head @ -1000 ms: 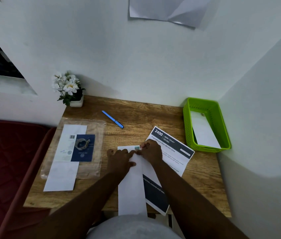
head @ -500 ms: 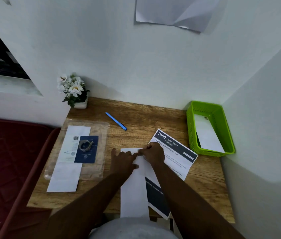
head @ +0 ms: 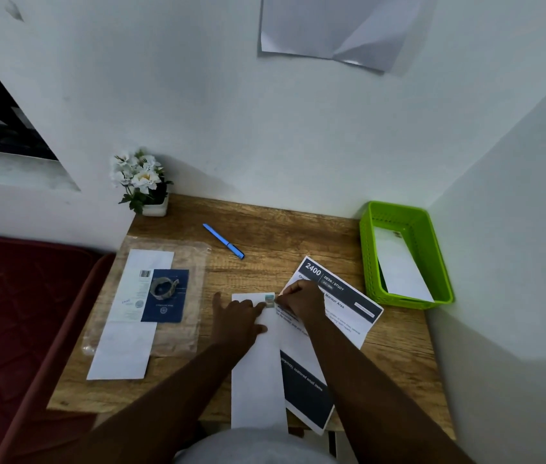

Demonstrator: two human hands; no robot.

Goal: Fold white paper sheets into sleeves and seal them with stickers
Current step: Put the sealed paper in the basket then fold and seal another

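Wooden desk [head: 298,236] set in a white-walled corner, seen from above; a dark red mattress [head: 13,313] lies off its left edge. At the far left corner stands a small pot of white flowers [head: 142,182]. Near it, a clear plastic bag [head: 178,296] lies flat, bearing a long white folded sheet [head: 124,346], a dark blue booklet [head: 166,301] and a roll of tape [head: 163,287] resting on the booklet. A blue pen [head: 223,241] lies diagonally at centre, apart from the papers. Left hand [head: 238,319] — fingers spread and flat — presses down the far end of the white paper sleeve [head: 258,380], which runs lengthwise toward the near edge and overhangs it. At the sleeve's far right corner sits a small pale green sticker [head: 269,298]; the right hand [head: 301,298], fingers curled, pinches or presses at that sticker — which of the two cannot be told. A printed sheet [head: 348,309] headed "2400 DESK / STUDY" lies partly beneath the sleeve and right hand. At far right, a green plastic basket [head: 432,246] holds one finished sleeve [head: 402,272] leaning inside it.
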